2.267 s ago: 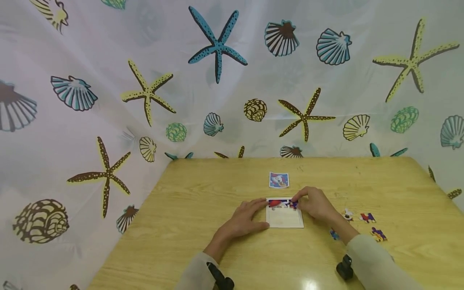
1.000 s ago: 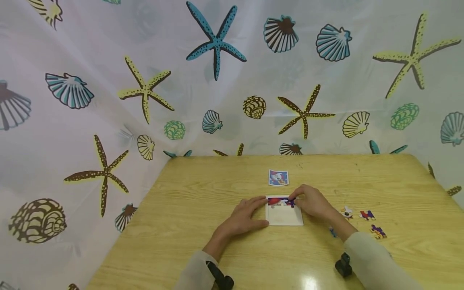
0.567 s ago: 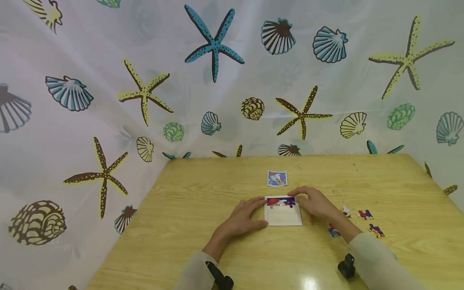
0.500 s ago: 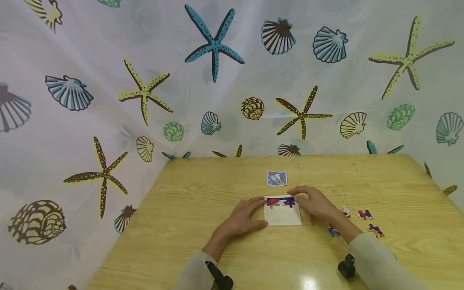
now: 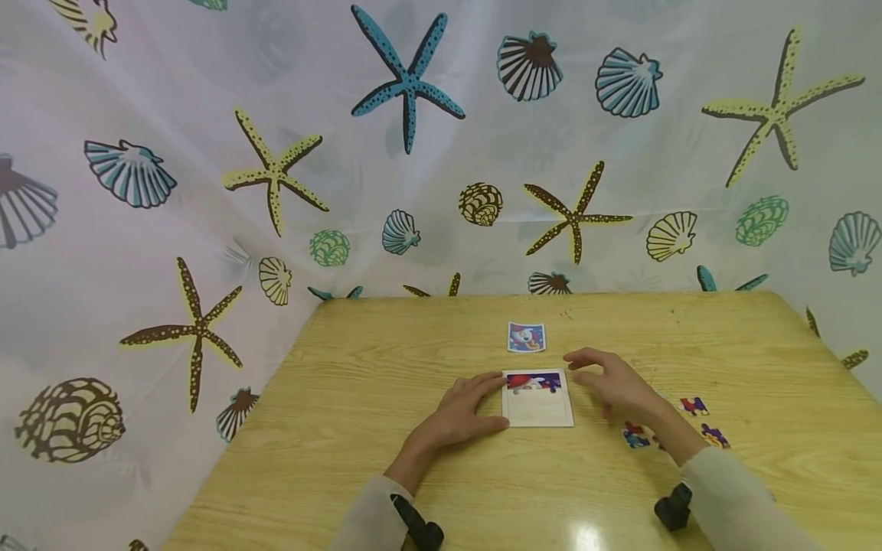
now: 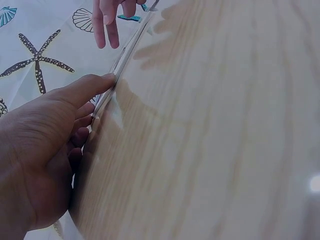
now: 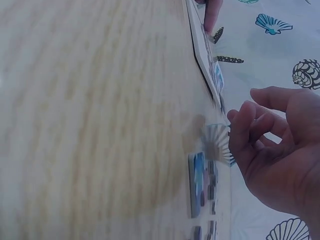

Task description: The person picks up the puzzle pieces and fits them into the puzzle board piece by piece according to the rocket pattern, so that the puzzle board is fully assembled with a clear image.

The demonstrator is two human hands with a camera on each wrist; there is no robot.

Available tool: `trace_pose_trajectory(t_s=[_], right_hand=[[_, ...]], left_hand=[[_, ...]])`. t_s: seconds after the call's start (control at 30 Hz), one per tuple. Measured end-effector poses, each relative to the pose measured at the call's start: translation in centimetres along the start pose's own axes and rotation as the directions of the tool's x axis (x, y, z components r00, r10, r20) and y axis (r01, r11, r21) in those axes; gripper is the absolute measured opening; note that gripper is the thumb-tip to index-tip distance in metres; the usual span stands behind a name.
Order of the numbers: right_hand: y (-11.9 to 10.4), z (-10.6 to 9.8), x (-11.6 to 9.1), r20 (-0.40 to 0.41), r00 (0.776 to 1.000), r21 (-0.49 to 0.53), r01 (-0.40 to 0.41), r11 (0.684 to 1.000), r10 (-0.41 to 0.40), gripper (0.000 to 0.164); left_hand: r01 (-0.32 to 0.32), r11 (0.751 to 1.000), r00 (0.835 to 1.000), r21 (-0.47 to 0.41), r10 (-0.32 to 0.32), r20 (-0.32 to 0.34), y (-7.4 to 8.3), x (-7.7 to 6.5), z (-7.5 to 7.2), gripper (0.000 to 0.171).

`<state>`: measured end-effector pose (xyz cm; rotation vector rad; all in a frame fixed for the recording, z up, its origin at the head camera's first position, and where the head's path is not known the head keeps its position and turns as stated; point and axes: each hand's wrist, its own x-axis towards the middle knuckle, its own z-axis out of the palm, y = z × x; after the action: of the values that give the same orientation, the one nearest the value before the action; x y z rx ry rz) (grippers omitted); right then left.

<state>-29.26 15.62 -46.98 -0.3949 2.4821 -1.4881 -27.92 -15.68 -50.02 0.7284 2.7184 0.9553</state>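
Head view: a white-rimmed puzzle tray (image 5: pixel 537 413) is lying flat on the worktop (image 5: pixel 386 344), a row of joined pieces (image 5: pixel 534 381) filling its far edge. The left hand (image 5: pixel 462 415), extended and unclenched, is touching the tray's left side, presumably keeping it from sliding. The right hand (image 5: pixel 615 383) is hovering just beside the far right corner, loosely curved and grasping nothing. Loose pieces (image 5: pixel 693 406) are lying near the right forearm (image 5: pixel 671 432), probably for easy reach; a picture card (image 5: pixel 527 337) is resting beyond the tray, seemingly for comparison.
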Motion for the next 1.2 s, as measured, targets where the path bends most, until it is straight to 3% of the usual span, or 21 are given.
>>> trace_pose_trajectory(t_s=[0.4,0.93,1.2], right_hand=[[1.1,-2.1,-1.2,0.014,1.0,-0.012,-0.002,1.0,0.003,0.044],[2.0,-3.9,-2.8,-0.04,0.999,-0.173,0.009,0.985,-0.016,0.042],[2.6,-4.3,-3.5,-0.039,0.999,-0.162,-0.015,0.987,0.009,0.044]], left_hand=[[0.001,1.0,1.0,-0.012,-0.001,0.001,0.0,0.2,0.0,0.074],[0.011,1.0,1.0,0.007,-0.011,-0.008,-0.1,0.4,0.1,0.075],[0.016,1.0,1.0,-0.005,-0.016,-0.004,-0.1,0.3,0.2,0.075]])
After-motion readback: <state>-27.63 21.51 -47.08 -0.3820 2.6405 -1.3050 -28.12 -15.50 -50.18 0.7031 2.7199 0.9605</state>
